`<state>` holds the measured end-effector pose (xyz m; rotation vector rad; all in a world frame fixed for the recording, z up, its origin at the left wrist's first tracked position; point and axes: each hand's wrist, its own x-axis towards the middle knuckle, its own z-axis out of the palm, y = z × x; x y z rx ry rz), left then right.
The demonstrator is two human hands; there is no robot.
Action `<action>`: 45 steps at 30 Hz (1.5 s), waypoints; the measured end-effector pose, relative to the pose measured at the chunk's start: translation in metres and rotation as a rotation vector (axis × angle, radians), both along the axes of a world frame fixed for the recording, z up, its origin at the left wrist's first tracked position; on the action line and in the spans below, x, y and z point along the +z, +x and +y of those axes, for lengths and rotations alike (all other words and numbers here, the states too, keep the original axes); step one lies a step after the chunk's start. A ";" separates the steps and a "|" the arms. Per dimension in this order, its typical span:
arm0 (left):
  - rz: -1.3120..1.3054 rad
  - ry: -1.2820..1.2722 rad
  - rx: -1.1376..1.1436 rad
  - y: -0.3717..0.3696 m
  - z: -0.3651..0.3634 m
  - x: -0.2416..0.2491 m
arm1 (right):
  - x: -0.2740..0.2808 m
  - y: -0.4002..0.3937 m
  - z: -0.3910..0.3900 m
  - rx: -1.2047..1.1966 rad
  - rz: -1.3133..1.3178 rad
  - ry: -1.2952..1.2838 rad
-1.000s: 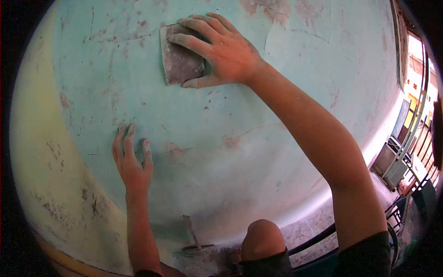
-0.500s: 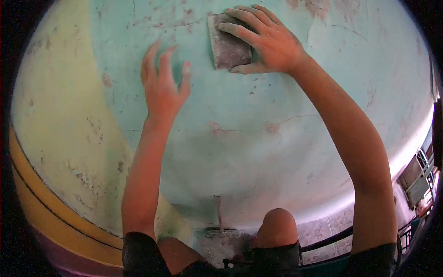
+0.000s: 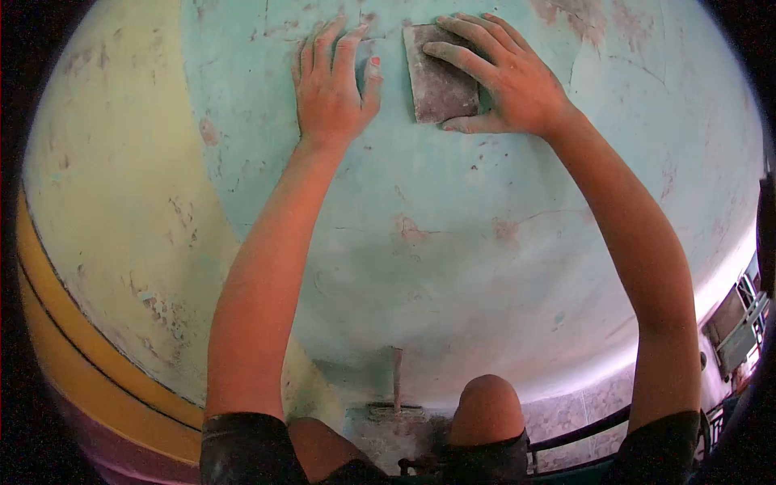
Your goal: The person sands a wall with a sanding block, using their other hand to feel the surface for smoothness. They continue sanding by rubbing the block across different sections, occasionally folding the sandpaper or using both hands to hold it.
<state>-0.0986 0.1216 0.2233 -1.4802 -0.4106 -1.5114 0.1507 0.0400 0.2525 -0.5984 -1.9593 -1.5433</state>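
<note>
Against the pale green wall (image 3: 453, 299) lies a dark grey, dusty rectangular sheet of sandpaper (image 3: 436, 85). My right hand (image 3: 521, 89) grips it, with the fingers over its upper right part and the thumb at its lower edge. To the left of the sheet, my left hand (image 3: 331, 101) is open, its fingers stretched upward at the wall and holding nothing. Whitish dust coats the fingers of both hands. Around them the paint is chipped, with small cracks and worn spots.
A yellow painted band (image 3: 113, 162) runs down the wall's left side, with an orange ledge (image 3: 89, 347) below. At the wall's foot stands a long-handled tool (image 3: 396, 380), near my bent knee (image 3: 488, 408). A dark curved rail (image 3: 578, 428) is at lower right.
My left hand has moved up and to the right, from a curled pose to stretched fingers at the wall. The view has shifted slightly; my right hand keeps its hold on the sandpaper.
</note>
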 end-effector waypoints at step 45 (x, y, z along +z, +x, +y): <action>-0.034 0.028 0.026 -0.001 0.006 0.000 | 0.007 -0.005 -0.014 -0.045 -0.122 -0.117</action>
